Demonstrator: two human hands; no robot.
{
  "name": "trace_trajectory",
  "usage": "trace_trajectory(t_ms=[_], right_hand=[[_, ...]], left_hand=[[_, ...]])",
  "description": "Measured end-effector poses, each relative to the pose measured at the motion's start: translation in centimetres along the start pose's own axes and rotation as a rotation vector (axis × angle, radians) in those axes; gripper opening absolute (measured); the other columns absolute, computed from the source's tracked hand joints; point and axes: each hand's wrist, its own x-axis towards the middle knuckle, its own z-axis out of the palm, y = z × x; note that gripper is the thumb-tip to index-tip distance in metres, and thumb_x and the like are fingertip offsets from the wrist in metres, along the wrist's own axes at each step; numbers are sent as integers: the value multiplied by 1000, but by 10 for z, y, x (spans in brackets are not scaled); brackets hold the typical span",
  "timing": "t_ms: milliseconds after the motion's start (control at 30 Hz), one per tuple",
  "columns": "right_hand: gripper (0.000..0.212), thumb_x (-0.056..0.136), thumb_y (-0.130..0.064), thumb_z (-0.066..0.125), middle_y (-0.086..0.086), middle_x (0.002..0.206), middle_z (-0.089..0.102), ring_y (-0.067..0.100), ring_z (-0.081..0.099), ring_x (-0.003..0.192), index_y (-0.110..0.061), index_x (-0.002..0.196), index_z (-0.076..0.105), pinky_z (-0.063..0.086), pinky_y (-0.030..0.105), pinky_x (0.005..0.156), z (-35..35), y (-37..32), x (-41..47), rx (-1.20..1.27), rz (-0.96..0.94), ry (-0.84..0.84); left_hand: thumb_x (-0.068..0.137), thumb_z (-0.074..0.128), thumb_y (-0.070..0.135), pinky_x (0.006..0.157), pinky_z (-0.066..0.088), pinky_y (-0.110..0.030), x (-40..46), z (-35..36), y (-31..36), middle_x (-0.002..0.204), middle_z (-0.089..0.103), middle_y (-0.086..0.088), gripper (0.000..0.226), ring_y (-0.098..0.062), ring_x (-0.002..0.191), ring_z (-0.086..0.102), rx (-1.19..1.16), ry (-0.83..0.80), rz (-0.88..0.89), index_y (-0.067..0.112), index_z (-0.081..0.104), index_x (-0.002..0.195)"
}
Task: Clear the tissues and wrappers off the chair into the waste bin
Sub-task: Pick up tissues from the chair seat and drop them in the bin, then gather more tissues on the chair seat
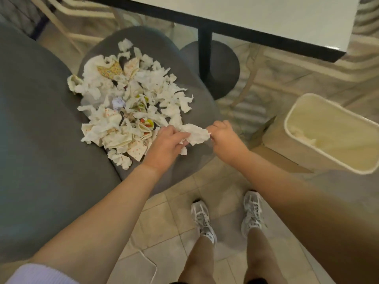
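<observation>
Pinching one crumpled tissue point(194, 134) between both hands, left hand point(167, 143) and right hand point(224, 137)

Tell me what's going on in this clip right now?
A person stands at a grey chair whose seat is heaped with torn tissues and printed wrappers. Both hands hold one crumpled tissue at the seat's near edge: the left hand on one end, the right hand on the other. An open waste bin stands on the floor to the right with a little tissue already inside. Most of the pile is still on the chair.
</observation>
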Motion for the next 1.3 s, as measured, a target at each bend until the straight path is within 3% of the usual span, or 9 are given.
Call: trace_trajectory(t_ms=[100, 200, 367, 467, 600, 700, 800, 967, 1300], right_hand=[[27, 58, 10, 50, 18, 74, 62, 37, 56, 76, 0, 78, 65, 16, 27, 64, -22, 25, -13, 44, -24, 15], [38, 67, -11, 34, 20, 76, 62, 37, 55, 80, 2, 83, 66, 13, 24, 65, -54, 52, -35, 124, 19, 90], [26, 68, 0, 46, 22, 77, 62, 38, 57, 76, 5, 84, 67, 41, 38, 72, -92, 99, -77, 222, 142, 196], [33, 75, 12, 51, 22, 100, 59, 36, 50, 95, 3, 105, 62, 40, 39, 80, -101, 139, -95, 269, 276, 278], [29, 78, 13, 47, 18, 98, 54, 23, 43, 91, 3, 102, 59, 29, 25, 74, -108, 182, -121, 311, 411, 349], [24, 73, 19, 42, 20, 89, 53, 27, 45, 85, 4, 84, 56, 34, 33, 69, -105, 221, -137, 337, 536, 357], [29, 79, 14, 42, 18, 103, 56, 33, 49, 100, 3, 101, 57, 40, 34, 78, -99, 253, -145, 362, 605, 262], [39, 84, 4, 45, 16, 127, 48, 31, 43, 117, -2, 122, 49, 40, 37, 98, -104, 273, -151, 352, 671, 37], [40, 85, 8, 43, 15, 120, 55, 31, 45, 114, -4, 120, 56, 39, 38, 96, -109, 262, -124, 279, 491, 131]], left_hand=[[81, 67, 8, 79, 24, -13, 23, 10, 25, 88, 54, -16, 21, -32, 92, 48, -3, -48, 52, 4, 69, 101], [79, 71, 10, 78, 27, -12, 49, 25, 63, 94, 48, -7, 21, -22, 95, 45, -74, -118, 88, 1, 69, 98], [79, 72, 13, 88, 34, -19, 90, 53, 128, 120, 50, -7, 20, -20, 104, 48, -56, -204, 218, -4, 62, 79], [77, 65, 12, 75, 38, -31, 115, 75, 168, 88, 60, -12, 18, -24, 83, 48, -9, -228, 292, -2, 55, 72], [85, 64, 15, 76, 30, -18, 138, 104, 214, 94, 51, 4, 14, -11, 91, 41, -81, -205, 340, 9, 59, 96], [83, 67, 18, 78, 28, -15, 157, 135, 245, 94, 52, -2, 14, -12, 93, 43, -138, -254, 328, 7, 62, 90], [78, 72, 18, 84, 34, -18, 170, 165, 259, 100, 53, -7, 22, -19, 98, 48, -133, -353, 297, 5, 63, 92], [83, 65, 16, 111, 21, -29, 176, 196, 256, 145, 39, -5, 31, -21, 135, 28, 35, -581, 183, 13, 63, 114], [87, 54, 7, 96, 34, -25, 161, 169, 242, 114, 60, -2, 26, -20, 111, 46, -4, -372, 152, 12, 65, 109]])
